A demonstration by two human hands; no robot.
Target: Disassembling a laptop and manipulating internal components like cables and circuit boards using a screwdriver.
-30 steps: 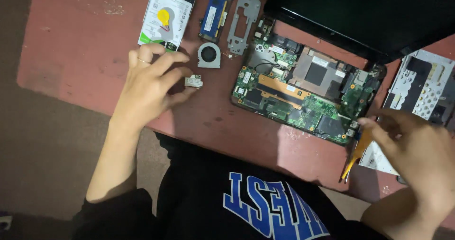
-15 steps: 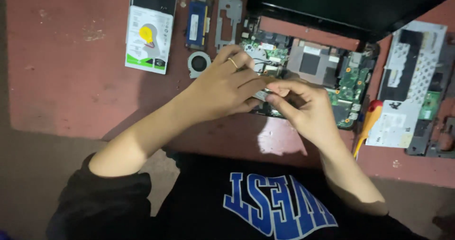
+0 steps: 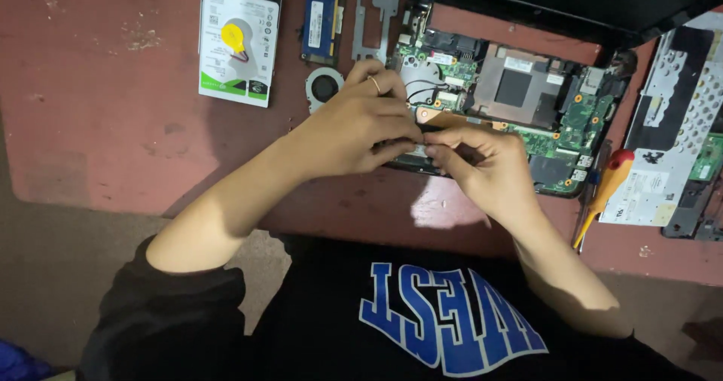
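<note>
Motherboard (image 3: 520, 99) was sitting fully exposed near the far edge of the reddish tabletop (image 3: 98, 125), green board with the copper heat pipe and the dark square chip in plain sight, black laptop shell (image 3: 572, 4) tipped up behind it. Both hands were down at its near edge, fingertips meeting over some small part there. Left hand (image 3: 361, 129), ring on one finger, was curled with the fingers pinched together; right hand (image 3: 482, 163) was pinched too, thumb against forefinger. Couldn't tell what exactly was between them, too small and hidden under the fingers, so I'd only say both were closed on something tiny right at the board's edge.

Going by what was lying around, I'd judge the teardown was well along. Cooling fan (image 3: 324, 87) was already out, sitting just left of the board. RAM stick (image 3: 320, 19) and a grey metal bracket (image 3: 376, 12) lay beyond it at the far edge, and the hard drive (image 3: 237, 46) with its white label was further left. Over by the right edge was the keyboard tray (image 3: 670, 125), flipped over, and a screwdriver (image 3: 602, 196) with a red and yellow handle lay untouched between it and the board. What seemed left: the board itself was still seated in the base.
</note>
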